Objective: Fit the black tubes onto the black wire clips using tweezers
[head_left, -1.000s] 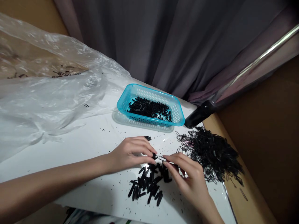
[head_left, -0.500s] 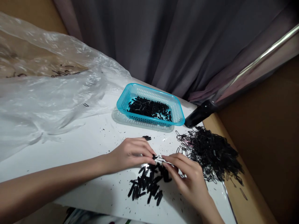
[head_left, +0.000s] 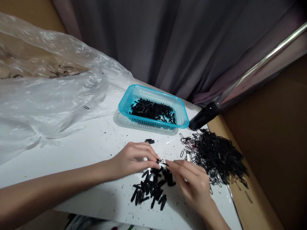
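Observation:
My left hand (head_left: 134, 156) is closed in a pinch on a small black piece (head_left: 158, 160), mostly hidden by the fingertips. From the right, my right hand (head_left: 192, 179) pinches a thin black wire loop (head_left: 163, 163), and its tip reaches the piece in the left fingers. Whether the two are joined I cannot tell. Just below both hands lies a loose pile of short, flat black strips (head_left: 148, 188). A small cluster of similar strips (head_left: 150, 141) sits behind the left hand. To the right of my right hand spreads a heap of black wire loops (head_left: 220, 156).
A blue plastic basket (head_left: 184, 111) holding many black strips stands behind the hands. Next to it lies a black cylindrical object (head_left: 203, 116). Clear plastic sheeting (head_left: 59, 102) covers the left side. Black crumbs dot the white tabletop (head_left: 91, 153); a dark curtain (head_left: 144, 38) hangs behind.
The right fingers have shifted slightly, and the thin wire loop now meets the left hand's piece more in line. The left hand keeps its pinch; the view has moved a little.

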A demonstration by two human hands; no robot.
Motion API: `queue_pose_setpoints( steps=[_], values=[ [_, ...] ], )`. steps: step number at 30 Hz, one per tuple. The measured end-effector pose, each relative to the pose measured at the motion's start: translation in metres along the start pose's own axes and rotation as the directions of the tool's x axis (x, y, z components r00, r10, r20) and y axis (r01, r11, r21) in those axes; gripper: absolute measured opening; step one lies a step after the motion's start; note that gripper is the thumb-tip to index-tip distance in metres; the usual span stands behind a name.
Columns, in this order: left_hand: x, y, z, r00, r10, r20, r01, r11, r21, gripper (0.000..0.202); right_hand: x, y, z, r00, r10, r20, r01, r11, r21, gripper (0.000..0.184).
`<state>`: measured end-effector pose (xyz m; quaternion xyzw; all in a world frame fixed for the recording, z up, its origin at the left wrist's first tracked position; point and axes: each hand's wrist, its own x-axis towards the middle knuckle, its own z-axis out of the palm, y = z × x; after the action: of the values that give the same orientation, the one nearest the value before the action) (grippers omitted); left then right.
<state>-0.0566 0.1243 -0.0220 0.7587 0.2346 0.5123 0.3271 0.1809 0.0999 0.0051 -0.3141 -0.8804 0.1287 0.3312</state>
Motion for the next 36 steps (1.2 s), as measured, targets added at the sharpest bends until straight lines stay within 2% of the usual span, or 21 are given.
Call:
queue_pose_setpoints(
  steps=[10,15,18,21,24,26,27,29,32,34,36],
  values=[
    [0.002,0.004,-0.001,1.000,0.016,-0.005,-0.016,0.999,-0.042,0.010,0.008,-0.009,0.002,0.993,0.103,-0.054,-0.086,0.963,0.257,0.033],
    [-0.002,-0.006,-0.001,0.999,-0.034,0.030,0.032,0.997,0.067,0.017,0.008,-0.017,0.000,0.986,0.157,-0.050,-0.131,0.931,0.340,0.026],
    [-0.002,-0.015,-0.005,0.993,-0.115,0.011,0.112,0.978,0.177,0.016,0.007,-0.011,-0.003,0.958,0.260,-0.123,-0.213,0.929,0.302,0.023],
    [0.001,-0.025,-0.015,0.965,-0.251,-0.074,0.260,0.885,0.387,0.017,0.007,0.000,-0.007,0.925,0.348,-0.150,-0.307,0.920,0.242,0.016],
    [0.006,-0.035,-0.024,0.904,-0.393,-0.166,0.417,0.733,0.537,0.024,0.007,0.008,-0.009,0.936,0.338,-0.101,-0.319,0.933,0.165,0.013],
    [0.008,-0.038,-0.027,0.878,-0.435,-0.199,0.463,0.670,0.580,0.029,0.007,0.011,-0.009,0.944,0.329,-0.041,-0.323,0.940,0.111,0.013],
    [0.008,-0.038,-0.027,0.879,-0.435,-0.197,0.461,0.667,0.585,0.030,0.007,0.013,-0.009,0.944,0.330,-0.001,-0.329,0.941,0.081,0.014],
    [0.008,-0.036,-0.025,0.905,-0.401,-0.142,0.405,0.711,0.575,0.026,0.006,0.016,-0.008,0.937,0.337,0.094,-0.340,0.940,0.012,0.016],
    [0.005,-0.027,-0.020,0.942,-0.334,0.040,0.262,0.804,0.534,0.016,0.004,0.021,-0.006,0.908,0.362,0.210,-0.353,0.932,-0.081,0.018],
    [0.002,-0.022,-0.016,0.934,-0.319,0.162,0.197,0.836,0.512,0.011,0.003,0.024,-0.005,0.892,0.379,0.248,-0.362,0.925,-0.114,0.019],
    [0.000,-0.017,-0.013,0.915,-0.327,0.236,0.170,0.844,0.509,0.011,0.003,0.025,-0.004,0.881,0.392,0.267,-0.370,0.920,-0.129,0.020]
  ],
)
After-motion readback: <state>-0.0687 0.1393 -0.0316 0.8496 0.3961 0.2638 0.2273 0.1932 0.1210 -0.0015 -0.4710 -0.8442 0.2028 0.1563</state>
